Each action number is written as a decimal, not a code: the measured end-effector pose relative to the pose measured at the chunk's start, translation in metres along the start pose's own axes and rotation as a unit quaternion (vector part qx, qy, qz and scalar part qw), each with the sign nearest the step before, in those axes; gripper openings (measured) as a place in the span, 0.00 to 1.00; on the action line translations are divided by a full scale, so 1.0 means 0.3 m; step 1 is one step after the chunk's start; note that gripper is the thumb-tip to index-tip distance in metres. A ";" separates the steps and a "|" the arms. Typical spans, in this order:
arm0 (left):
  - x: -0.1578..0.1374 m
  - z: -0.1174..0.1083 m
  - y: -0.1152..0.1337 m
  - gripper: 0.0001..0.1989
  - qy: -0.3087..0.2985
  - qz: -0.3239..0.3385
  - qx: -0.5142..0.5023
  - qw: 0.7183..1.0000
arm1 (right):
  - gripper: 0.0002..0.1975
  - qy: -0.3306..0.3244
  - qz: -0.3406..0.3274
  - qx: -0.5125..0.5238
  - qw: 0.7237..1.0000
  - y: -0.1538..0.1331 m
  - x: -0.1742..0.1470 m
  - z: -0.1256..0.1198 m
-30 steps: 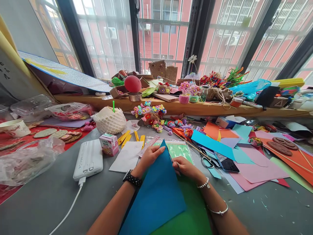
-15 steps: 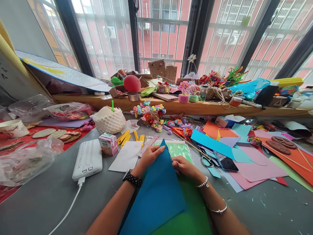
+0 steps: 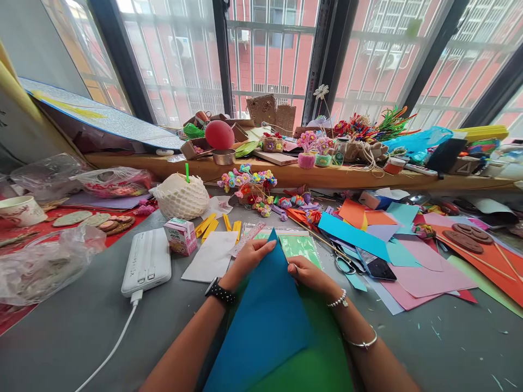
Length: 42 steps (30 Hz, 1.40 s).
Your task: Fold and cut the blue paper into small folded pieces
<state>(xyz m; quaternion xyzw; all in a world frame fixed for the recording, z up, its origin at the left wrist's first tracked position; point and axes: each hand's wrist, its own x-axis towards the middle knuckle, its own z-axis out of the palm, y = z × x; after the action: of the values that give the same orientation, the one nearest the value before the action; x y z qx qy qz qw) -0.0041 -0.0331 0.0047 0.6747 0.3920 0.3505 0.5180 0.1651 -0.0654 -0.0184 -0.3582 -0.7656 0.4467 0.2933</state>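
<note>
My left hand (image 3: 254, 260) is closed on a large sheet of blue paper (image 3: 265, 321), pinching it near its pointed top with thumb and fingers. The sheet tapers upward and widens toward the bottom of the view. At the paper's right edge, my right hand (image 3: 308, 275) is closed around a thin metal tool, mostly hidden by the fingers; its kind cannot be made out. Something green (image 3: 314, 365) shows beneath the blue sheet. Just beyond the hands lies a clear packet of light green paper (image 3: 302, 247), beside a pink ruler (image 3: 248, 239).
Right of the hands lie scissors (image 3: 345, 265), a phone (image 3: 378, 267) and coloured paper sheets (image 3: 429, 253). To the left are a white power bank (image 3: 147, 260) with its cable, a pink drink carton (image 3: 180, 236) and white paper (image 3: 210, 256). Craft flowers (image 3: 249, 185) stand behind.
Both hands keep their hold, almost in place. The blue sheet's lower part has shifted slightly right, and the camera view has moved a little.
</note>
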 end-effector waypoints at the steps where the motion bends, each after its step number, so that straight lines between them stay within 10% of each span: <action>1: 0.000 0.000 0.001 0.21 0.000 0.006 0.001 1.000 | 0.31 -0.004 0.000 -0.001 1.000 0.000 0.000 -0.001; 42: 0.000 -0.005 0.000 0.21 -0.009 0.015 0.008 1.000 | 0.30 -0.012 -0.015 0.009 1.000 0.018 -0.005 0.000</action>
<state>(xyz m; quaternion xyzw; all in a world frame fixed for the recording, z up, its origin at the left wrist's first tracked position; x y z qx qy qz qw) -0.0053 -0.0326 0.0051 0.6878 0.3802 0.3491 0.5103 0.1675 -0.0647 -0.0234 -0.3384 -0.7705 0.4534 0.2937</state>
